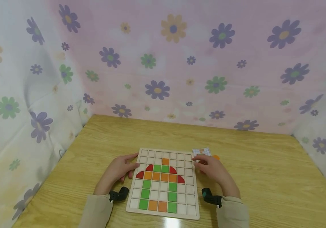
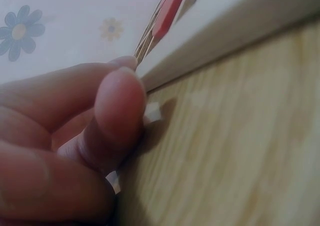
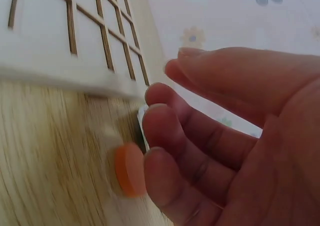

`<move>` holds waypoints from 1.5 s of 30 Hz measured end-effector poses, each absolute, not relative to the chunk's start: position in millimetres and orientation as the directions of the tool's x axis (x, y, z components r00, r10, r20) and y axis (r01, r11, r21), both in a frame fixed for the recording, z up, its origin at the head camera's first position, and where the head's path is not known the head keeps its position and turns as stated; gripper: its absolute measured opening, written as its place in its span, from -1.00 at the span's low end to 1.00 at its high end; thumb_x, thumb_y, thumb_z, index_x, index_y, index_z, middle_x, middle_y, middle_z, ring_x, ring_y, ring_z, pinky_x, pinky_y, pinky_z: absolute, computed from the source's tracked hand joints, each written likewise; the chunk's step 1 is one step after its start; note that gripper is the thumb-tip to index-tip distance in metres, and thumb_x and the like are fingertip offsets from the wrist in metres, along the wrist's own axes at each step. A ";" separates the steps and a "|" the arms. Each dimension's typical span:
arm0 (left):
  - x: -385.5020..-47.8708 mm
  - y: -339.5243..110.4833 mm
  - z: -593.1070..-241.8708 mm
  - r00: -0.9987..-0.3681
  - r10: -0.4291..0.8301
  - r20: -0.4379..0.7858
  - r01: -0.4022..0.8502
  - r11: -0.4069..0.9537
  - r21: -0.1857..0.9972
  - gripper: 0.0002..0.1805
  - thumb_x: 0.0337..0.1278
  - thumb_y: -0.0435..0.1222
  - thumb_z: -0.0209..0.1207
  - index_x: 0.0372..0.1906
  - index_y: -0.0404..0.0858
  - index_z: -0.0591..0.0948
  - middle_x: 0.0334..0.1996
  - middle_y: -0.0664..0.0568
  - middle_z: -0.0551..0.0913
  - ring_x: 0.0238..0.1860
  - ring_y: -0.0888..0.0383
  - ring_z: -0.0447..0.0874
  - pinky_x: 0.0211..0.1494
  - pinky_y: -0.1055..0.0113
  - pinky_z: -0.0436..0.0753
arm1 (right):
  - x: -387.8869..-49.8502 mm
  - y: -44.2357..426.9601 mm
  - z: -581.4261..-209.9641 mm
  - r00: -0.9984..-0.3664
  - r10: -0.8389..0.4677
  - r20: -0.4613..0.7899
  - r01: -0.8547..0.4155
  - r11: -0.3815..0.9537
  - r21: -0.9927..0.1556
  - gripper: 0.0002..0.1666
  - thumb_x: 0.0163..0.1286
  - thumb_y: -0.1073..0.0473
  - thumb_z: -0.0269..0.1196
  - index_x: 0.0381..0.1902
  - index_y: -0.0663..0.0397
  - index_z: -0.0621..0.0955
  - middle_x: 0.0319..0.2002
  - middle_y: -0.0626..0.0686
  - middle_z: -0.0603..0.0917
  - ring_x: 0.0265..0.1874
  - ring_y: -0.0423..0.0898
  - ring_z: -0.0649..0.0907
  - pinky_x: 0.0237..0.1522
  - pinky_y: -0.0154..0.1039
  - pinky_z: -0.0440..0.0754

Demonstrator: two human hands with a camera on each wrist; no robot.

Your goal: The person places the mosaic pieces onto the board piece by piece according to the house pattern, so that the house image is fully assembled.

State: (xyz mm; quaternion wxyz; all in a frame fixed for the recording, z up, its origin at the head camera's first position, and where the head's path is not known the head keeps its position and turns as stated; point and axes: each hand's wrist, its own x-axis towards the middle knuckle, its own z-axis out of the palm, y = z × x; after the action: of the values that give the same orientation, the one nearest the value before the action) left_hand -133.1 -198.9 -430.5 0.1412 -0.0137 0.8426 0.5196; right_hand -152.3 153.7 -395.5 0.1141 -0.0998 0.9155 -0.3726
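Note:
A square wooden grid board (image 1: pixel 163 214) lies on the table, with green squares (image 1: pixel 145 193), orange squares (image 1: pixel 153 205) and red quarter-round pieces (image 1: pixel 181 179) set in its cells. My left hand (image 1: pixel 119 168) is at the board's left edge, its fingertips touching the rim; in the left wrist view the thumb (image 2: pixel 120 106) lies against the board's side. My right hand (image 1: pixel 212 169) hovers by the upper right edge, fingers loosely bent and holding nothing. In the right wrist view, thumb and fingers (image 3: pixel 162 176) stand apart near the rim.
A small printed card (image 1: pixel 201 152) lies partly under the right hand's outline, beside the board's upper right corner. An orange rounded piece (image 1: pixel 216 157) is next to it. Flower-patterned cloth (image 1: pixel 180 69) hangs behind the wooden table (image 1: pixel 117 136) and at both sides.

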 end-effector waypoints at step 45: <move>-135.3 -199.8 -437.6 -0.963 0.106 -0.246 -0.166 0.487 0.858 -0.40 -0.03 0.05 0.19 0.20 0.19 0.36 -0.76 -0.09 0.52 -0.92 0.18 0.18 -0.85 0.30 0.32 | -153.1 187.6 -407.3 -0.947 -0.289 -0.141 -0.127 0.741 -0.659 -0.79 0.15 0.19 0.27 -0.23 0.09 0.59 -0.54 -0.03 0.44 -0.56 -0.13 0.38 -0.52 -0.28 0.32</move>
State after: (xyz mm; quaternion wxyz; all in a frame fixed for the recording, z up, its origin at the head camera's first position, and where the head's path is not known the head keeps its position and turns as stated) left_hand -135.3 -199.8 -437.6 0.1343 -0.0176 0.8517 0.5062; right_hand -153.1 187.6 -407.3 0.1179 -0.1124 0.9255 -0.3419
